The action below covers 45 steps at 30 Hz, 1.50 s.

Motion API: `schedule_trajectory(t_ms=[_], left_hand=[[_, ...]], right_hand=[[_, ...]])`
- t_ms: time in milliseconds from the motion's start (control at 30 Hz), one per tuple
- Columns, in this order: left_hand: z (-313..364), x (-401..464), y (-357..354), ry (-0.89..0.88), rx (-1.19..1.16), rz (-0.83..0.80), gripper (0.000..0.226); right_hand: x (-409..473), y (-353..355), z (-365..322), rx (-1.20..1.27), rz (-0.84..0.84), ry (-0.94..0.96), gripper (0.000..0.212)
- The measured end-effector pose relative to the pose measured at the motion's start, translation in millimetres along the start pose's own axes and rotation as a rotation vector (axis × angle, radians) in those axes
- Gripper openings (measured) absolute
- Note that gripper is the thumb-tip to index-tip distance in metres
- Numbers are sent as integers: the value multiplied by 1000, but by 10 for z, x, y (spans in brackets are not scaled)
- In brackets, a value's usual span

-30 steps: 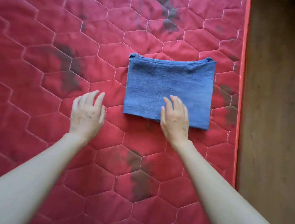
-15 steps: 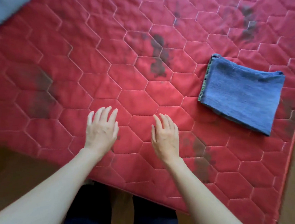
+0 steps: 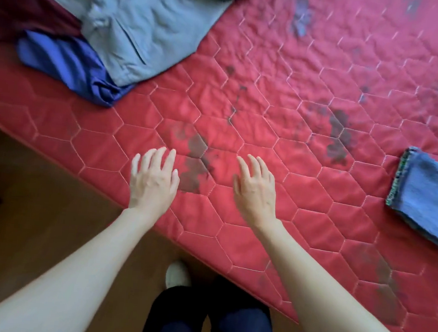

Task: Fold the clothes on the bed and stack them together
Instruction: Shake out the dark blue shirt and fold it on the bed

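Fingers of left hand [image 3: 154,180] and right hand [image 3: 257,187]: spread, released, nothing grasped, over the red bed [image 3: 284,97]. Folded blue garment [image 3: 430,195]: finished, at right edge. Unfolded pile, far left: purple-blue cloth [image 3: 70,66] beneath crumpled grey-blue garment [image 3: 145,24]. Judged light, limp, non-slippery; grey-blue piece lies uppermost, best pinched at two corners of its near hem

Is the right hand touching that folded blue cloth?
Apart. The head view shows the right hand over bare red mattress, with quilted hexagons between it and the folded cloth.
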<state>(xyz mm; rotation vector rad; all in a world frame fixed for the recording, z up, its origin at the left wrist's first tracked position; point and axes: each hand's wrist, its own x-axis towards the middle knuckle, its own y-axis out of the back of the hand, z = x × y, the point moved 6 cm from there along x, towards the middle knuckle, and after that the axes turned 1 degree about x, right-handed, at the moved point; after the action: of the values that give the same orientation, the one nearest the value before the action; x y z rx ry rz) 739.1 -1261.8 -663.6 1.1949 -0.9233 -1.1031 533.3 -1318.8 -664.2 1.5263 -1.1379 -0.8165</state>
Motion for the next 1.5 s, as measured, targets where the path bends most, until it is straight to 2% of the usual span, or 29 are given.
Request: schedule_trajectory(t_ms=[233,433,600,933,1133,1233,1333,1400,1500], left_hand=[[-452,492,143,58,16,-7,45],[-691,1228,216,76,26,-19,47],[-946,1818,294,105,32,31,43],[-1996,2019,5,86,94,-1,46],[-2788,1952,-280,-30,108,-114,60],[-3080,1933,-347,-145,134,-141,71],[-3253,1978,-372,-267,180,-119,71],[-3330,2074,-383,-327,190,-86,66],[-3337,2250,-332,-445,134,13,42]], right_hand=[[697,-176,-480,40,-57,82,39],[1398,-248,-530,45,-28,94,38],[1952,-372,-698,61,-65,126,39],[2255,-1040,-1735,108,-198,240,45],[2068,-1485,-2474,111,-260,255,55],[2051,-1628,-2779,129,-227,236,63],[2110,-1763,-2984,117,-187,217,66],[2155,-1825,-3058,91,-151,195,57],[2237,-1834,-3096,67,-82,158,25]])
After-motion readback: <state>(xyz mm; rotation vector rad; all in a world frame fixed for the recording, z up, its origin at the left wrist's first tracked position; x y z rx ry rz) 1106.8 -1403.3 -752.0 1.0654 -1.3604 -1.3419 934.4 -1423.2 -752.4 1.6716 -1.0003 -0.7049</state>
